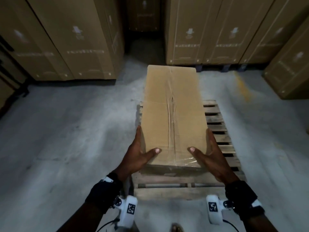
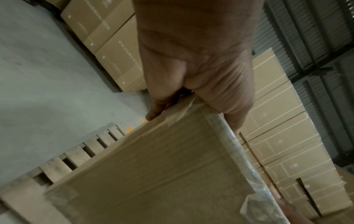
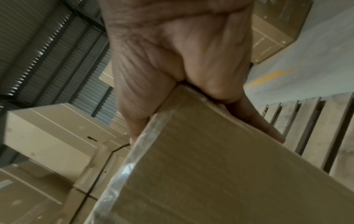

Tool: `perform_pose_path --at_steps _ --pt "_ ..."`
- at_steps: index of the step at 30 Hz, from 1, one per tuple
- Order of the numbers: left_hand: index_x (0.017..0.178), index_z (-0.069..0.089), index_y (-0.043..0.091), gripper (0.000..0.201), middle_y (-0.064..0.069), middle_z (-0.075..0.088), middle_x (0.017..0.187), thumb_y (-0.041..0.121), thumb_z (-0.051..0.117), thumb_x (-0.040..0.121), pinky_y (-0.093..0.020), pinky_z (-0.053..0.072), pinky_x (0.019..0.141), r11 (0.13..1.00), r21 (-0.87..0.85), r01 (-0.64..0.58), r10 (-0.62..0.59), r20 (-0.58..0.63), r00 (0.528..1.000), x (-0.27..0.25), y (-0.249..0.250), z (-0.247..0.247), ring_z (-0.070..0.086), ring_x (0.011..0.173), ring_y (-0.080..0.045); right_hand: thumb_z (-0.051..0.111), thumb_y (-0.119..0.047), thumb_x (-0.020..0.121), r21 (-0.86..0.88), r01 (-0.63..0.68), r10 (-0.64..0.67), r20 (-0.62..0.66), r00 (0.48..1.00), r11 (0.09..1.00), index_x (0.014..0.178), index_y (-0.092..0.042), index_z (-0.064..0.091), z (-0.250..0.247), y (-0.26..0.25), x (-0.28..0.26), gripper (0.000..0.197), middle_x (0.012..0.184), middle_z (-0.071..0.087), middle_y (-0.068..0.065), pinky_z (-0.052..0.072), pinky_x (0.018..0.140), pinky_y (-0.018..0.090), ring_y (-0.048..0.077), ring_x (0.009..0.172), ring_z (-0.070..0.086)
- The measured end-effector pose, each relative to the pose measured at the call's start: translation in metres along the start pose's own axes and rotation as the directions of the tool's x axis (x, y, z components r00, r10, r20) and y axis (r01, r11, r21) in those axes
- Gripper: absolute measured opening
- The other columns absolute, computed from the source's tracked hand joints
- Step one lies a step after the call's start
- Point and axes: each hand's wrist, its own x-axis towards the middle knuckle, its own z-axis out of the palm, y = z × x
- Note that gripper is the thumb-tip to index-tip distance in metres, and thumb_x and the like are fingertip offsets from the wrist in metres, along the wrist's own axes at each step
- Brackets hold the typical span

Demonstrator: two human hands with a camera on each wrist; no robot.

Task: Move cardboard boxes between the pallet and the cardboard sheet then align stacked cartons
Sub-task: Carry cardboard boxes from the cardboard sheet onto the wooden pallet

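A long brown cardboard box (image 1: 173, 114), taped along its middle seam, lies lengthwise over the left part of a wooden pallet (image 1: 220, 138). My left hand (image 1: 138, 153) grips its near left corner, thumb on top and fingers along the side. At the near right corner my right hand (image 1: 209, 153) grips it the same way. The left wrist view shows the left hand (image 2: 191, 68) clasping the box (image 2: 162, 174) edge above the pallet slats (image 2: 76, 156). The right hand (image 3: 182, 53) likewise clasps the box (image 3: 210, 166). Whether the box rests on the pallet is unclear.
Tall stacks of large cartons (image 1: 71, 39) stand at the left, and more cartons (image 1: 217, 30) at the back and right, with a dark gap (image 1: 143, 30) between them. Grey concrete floor (image 1: 66, 139) surrounds the pallet. My foot (image 1: 177, 228) shows at the bottom edge.
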Motion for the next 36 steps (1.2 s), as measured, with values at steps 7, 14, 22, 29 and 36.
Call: perform_pose_path --at_steps 7,14,22,29,36 --pt "0.145 -0.008 0.056 0.109 0.035 0.019 0.152 0.051 0.079 0.079 -0.003 0.02 0.109 0.998 -0.009 -0.055 0.055 0.033 0.998 0.166 -0.084 -0.046 0.022 0.139 0.02 0.086 -0.043 0.072 -0.066 -0.068 0.065 -0.048 0.997 0.995 0.16 -0.039 0.011 0.075 0.034 0.158 0.115 0.151 0.03 -0.029 0.033 0.117 0.032 0.0 0.138 0.038" --pt "0.149 -0.013 0.047 0.112 0.017 0.004 0.166 0.053 0.077 0.083 -0.015 0.014 0.121 0.999 -0.023 0.029 -0.028 0.044 0.999 0.327 -0.213 -0.052 0.007 0.148 0.011 0.085 -0.033 0.073 -0.07 -0.125 0.12 -0.072 0.99 0.99 0.16 -0.04 0.015 0.144 0.136 0.336 0.112 0.16 0.028 -0.02 0.034 0.118 0.031 0.003 0.143 0.037" --pt "0.142 -0.02 0.062 0.111 0.014 0.004 0.168 0.066 0.072 0.079 -0.037 0.019 0.125 0.998 -0.054 0.02 -0.019 0.02 1.0 0.43 -0.345 -0.012 0.008 0.152 0.0 0.081 -0.021 0.077 -0.102 -0.053 0.053 -0.008 0.999 0.993 0.153 -0.046 0.02 0.172 0.249 0.461 0.1 0.151 0.038 -0.026 0.045 0.102 0.014 -0.012 0.13 0.045" --pt "0.146 -0.018 0.054 0.113 0.016 0.0 0.167 0.064 0.073 0.079 -0.037 0.017 0.126 0.996 -0.078 0.05 -0.047 0.035 0.998 0.506 -0.442 0.005 0.005 0.151 0.003 0.085 -0.055 0.073 -0.168 -0.063 0.067 0.022 0.997 0.984 0.155 -0.055 0.013 0.199 0.339 0.541 0.109 0.165 0.021 -0.019 0.032 0.12 0.052 0.009 0.151 0.027" --pt "0.155 -0.015 0.043 0.119 0.016 0.005 0.168 0.063 0.074 0.079 -0.037 0.02 0.125 0.997 -0.065 0.051 -0.047 0.066 0.997 0.557 -0.505 -0.004 0.01 0.152 -0.001 0.08 -0.034 0.077 -0.156 -0.036 0.034 -0.015 0.999 0.987 0.155 -0.052 0.016 0.239 0.389 0.587 0.102 0.15 0.03 -0.042 0.04 0.112 0.027 -0.005 0.14 0.037"
